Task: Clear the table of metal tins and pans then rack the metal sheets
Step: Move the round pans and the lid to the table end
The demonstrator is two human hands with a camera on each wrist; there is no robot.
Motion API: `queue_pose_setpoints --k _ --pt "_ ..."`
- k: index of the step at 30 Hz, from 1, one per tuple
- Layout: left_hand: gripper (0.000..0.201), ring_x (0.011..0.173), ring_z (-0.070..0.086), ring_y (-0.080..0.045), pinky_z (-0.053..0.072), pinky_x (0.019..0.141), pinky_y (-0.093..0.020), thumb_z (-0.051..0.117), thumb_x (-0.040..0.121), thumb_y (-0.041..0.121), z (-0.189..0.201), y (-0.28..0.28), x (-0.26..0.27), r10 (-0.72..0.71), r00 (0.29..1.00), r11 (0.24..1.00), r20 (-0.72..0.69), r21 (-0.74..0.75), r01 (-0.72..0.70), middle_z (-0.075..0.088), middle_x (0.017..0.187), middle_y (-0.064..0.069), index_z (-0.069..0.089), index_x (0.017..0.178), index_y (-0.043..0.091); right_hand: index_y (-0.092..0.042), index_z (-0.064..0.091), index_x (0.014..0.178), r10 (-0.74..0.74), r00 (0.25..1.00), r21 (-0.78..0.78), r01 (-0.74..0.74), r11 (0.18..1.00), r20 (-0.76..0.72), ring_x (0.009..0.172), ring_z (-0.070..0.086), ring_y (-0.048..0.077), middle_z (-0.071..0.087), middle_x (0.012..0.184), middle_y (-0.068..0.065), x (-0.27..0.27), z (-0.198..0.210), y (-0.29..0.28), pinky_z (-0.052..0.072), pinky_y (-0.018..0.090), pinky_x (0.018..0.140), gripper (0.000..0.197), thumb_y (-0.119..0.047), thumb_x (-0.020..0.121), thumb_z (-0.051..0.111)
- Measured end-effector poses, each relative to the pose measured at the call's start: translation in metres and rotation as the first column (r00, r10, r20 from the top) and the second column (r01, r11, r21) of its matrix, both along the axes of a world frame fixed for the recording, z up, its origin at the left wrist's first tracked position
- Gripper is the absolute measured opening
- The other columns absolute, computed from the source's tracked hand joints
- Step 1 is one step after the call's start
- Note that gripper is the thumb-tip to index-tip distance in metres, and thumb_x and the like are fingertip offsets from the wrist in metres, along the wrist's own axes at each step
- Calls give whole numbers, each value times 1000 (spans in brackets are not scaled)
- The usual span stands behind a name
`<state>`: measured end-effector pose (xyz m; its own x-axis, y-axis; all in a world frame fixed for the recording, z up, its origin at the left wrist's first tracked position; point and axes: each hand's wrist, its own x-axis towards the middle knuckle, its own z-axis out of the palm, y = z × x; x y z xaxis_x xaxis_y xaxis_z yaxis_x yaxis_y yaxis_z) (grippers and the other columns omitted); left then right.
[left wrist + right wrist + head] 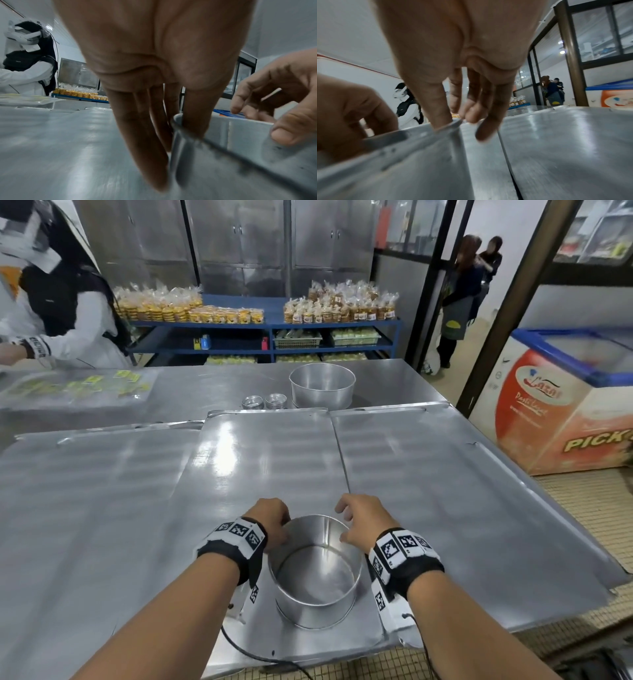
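The left hand [270, 520] pinches the left rim of a round metal pan [317, 571], thumb inside the wall and the fingers [137, 135] down its outer side, as the left wrist view shows. The right hand [363, 522] takes the opposite rim the same way: its thumb sits inside the edge while the other fingers [488, 115] curl loosely outside the wall, and whether they touch it cannot be told. The pan stands upright near the front edge of the middle metal sheet [260, 460], between both wrists. Going from the left, a second metal sheet [85, 491] lies beside the middle one and partly under its edge, and a third sheet [445, 481] lies to the right, its edge running along the middle sheet's. Beyond them, on the steel table [212, 385], two small stacks of tins [263, 401] stand just beside a larger round pan [322, 386]. At the far left another person in a white sleeve [78, 344] leans over the table.
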<state>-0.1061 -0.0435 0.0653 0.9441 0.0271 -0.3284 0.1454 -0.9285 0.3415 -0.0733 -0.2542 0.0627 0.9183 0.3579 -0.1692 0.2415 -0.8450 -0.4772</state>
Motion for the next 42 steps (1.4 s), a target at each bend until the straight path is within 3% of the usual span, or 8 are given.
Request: queue_pose_setpoints --k 3,11,16,24,30,34,37,42 --pt "26 91 71 -25 57 66 -25 67 83 9 -1 2 7 -13 998 1000 -64 20 15 69 109 -8 74 108 12 -28 62 105 -60 991 -39 56 998 -124 90 66 19 64 106 1 6 -5 -1 54 27 78 35 -15 75 75" --pt "21 93 69 -24 57 71 -27 66 86 14 17 11 47 -109 994 994 29 24 109 69 108 -7 74 105 13 -30 64 73 -165 982 73 172 982 -91 77 67 18 65 77 -5 29 2 1 53 22 66 25 -5 73 64" --pt "7 91 67 -23 57 73 -31 65 89 20 24 17 73 -12 966 995 260 -95 38 67 105 -2 64 89 26 -24 73 89 -360 932 265 358 895 -44 71 66 13 69 77 -7 40 3 0 54 17 61 21 -8 76 68" --pt "20 81 69 -18 55 82 -31 62 85 8 22 3 99 278 874 885 398 -460 -72 70 96 6 69 91 26 -27 70 108 -515 825 567 545 618 -232 74 71 23 70 88 -2 58 1 -10 61 44 53 41 0 79 61" --pt "11 78 71 -11 53 79 -24 71 86 12 16 -27 131 460 796 751 393 -651 -113 71 92 5 69 96 17 -39 68 84 -542 801 667 550 503 -252 80 72 30 73 94 1 92 5 -29 59 53 53 43 3 76 58" --pt "17 82 70 -19 55 82 -29 74 85 14 0 -53 164 550 785 673 285 -708 -214 71 97 0 69 102 13 -30 69 97 -527 784 715 571 404 -328 80 70 36 71 94 7 132 6 -47 59 53 52 43 7 79 58" --pt "19 89 70 -29 64 69 -44 72 86 6 -13 -80 190 627 776 477 68 -822 -313 70 105 -9 64 101 14 -27 67 103 -502 776 724 588 360 -380 78 71 40 70 96 10 173 3 -61 59 50 52 43 10 83 56" --pt "20 91 71 -33 63 62 -33 67 87 -3 -22 -126 249 671 738 281 -73 -896 -344 68 105 -12 62 102 10 -18 68 110 -485 753 730 619 290 -446 79 71 43 71 100 12 255 -14 -85 60 53 56 42 12 83 54"
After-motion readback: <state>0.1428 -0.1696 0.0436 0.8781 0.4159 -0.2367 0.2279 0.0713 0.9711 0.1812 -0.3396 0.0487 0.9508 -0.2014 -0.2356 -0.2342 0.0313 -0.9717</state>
